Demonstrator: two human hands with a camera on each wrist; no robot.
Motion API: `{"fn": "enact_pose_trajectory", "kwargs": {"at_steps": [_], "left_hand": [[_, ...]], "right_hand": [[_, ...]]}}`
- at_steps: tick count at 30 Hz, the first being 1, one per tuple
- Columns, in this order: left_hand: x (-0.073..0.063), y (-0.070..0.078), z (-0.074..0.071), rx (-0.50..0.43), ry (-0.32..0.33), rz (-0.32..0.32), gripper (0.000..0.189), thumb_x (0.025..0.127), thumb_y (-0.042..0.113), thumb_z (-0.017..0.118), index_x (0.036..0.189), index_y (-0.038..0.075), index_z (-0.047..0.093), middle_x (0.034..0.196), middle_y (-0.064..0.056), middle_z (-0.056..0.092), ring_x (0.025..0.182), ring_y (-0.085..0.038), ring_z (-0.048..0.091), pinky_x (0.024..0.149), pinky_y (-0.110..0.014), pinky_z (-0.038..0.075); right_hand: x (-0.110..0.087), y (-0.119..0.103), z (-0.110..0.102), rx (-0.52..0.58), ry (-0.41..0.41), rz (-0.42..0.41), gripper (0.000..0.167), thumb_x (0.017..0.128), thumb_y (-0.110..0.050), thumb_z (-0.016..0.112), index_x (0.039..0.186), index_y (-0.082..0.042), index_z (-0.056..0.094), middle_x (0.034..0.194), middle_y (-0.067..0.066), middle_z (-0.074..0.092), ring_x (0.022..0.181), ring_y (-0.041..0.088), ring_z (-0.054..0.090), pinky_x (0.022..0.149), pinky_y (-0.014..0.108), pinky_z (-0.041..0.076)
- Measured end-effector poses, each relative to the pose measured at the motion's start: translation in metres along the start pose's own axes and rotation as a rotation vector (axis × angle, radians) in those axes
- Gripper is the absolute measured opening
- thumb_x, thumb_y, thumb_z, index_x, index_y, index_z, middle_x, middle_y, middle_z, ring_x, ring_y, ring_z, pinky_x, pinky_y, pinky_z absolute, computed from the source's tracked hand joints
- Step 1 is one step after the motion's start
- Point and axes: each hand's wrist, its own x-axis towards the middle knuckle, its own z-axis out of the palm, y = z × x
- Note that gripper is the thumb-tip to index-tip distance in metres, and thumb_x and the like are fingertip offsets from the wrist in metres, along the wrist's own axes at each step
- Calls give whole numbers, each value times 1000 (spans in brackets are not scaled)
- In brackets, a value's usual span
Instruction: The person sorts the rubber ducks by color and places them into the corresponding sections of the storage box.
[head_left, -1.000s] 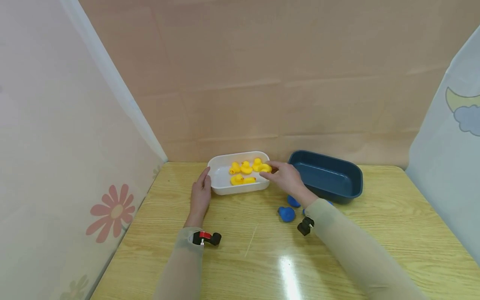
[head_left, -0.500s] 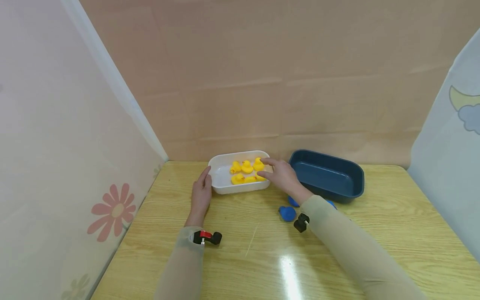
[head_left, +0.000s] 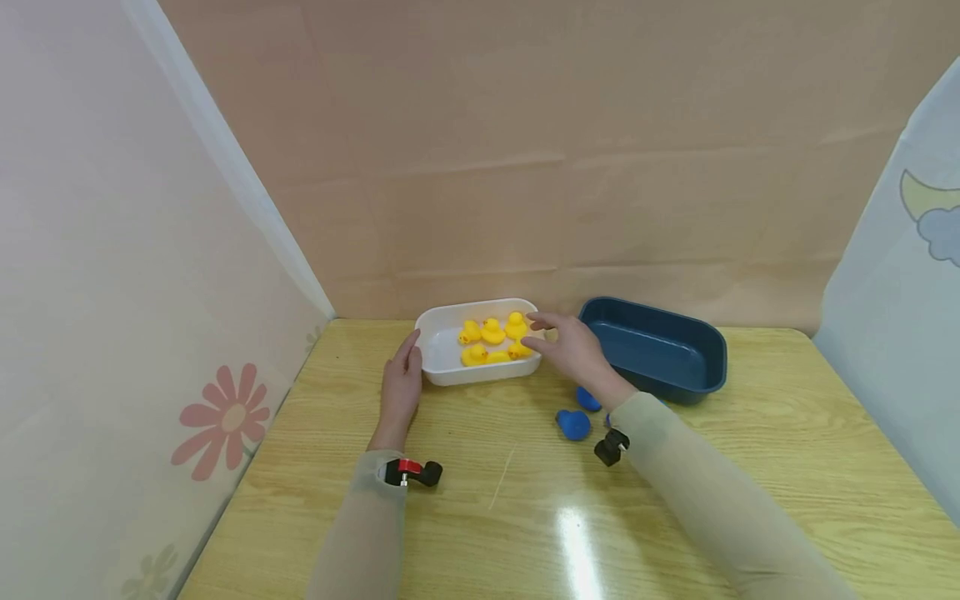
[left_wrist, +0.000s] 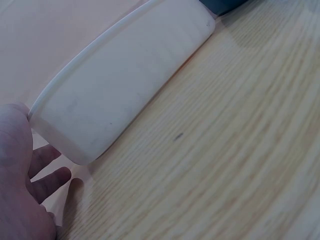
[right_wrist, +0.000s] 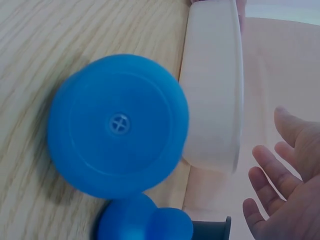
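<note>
Several yellow rubber ducks lie in a white tub, some upright and some tipped over. My left hand rests against the tub's left end; in the left wrist view, its fingers are extended beside the corner. At the opposite end, my right hand hovers with fingers spread and nothing between them, near the duck in the front right corner. The right wrist view also shows that hand empty, apart from the tub wall.
To the right stands a dark blue tub with nothing in it. Blue rubber ducks lie on the wooden table under the right forearm, one on its side with its round base facing the wrist camera. A paper-covered wall rises behind.
My right hand has let go of a yellow duck, which dropped from the fingers into the tub's front right corner. The fingers spread, then drew back slightly right. The left hand stays put.
</note>
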Motion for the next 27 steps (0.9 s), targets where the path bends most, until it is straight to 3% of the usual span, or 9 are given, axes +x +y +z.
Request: {"fn": "enact_pose_trajectory", "kwargs": {"at_steps": [15, 22, 27], "left_hand": [[4, -1, -6, -21, -11, -27, 51, 121, 40, 37, 169, 27, 49, 172, -5, 46, 163, -28, 35, 136, -52, 6], [5, -2, -10, -69, -21, -33, 59, 120, 48, 37, 174, 25, 38, 176, -5, 41, 164, -27, 31, 134, -50, 24], [2, 3, -12, -62, -31, -43, 65, 119, 55, 36, 176, 24, 30, 177, -8, 38, 164, -27, 31, 133, -49, 25]], "right_hand": [[-17, -3, -12, 26, 41, 14, 59, 105, -38, 79, 156, -13, 63, 148, 12, 68, 140, 42, 57, 111, 65, 49], [-28, 1, -20, 6, 69, -13, 55, 105, -36, 79, 154, -15, 65, 145, 13, 69, 136, 40, 60, 109, 65, 50], [-36, 7, -28, -10, 82, -20, 57, 105, -35, 79, 155, -14, 64, 147, 13, 69, 139, 41, 59, 114, 67, 46]]}}
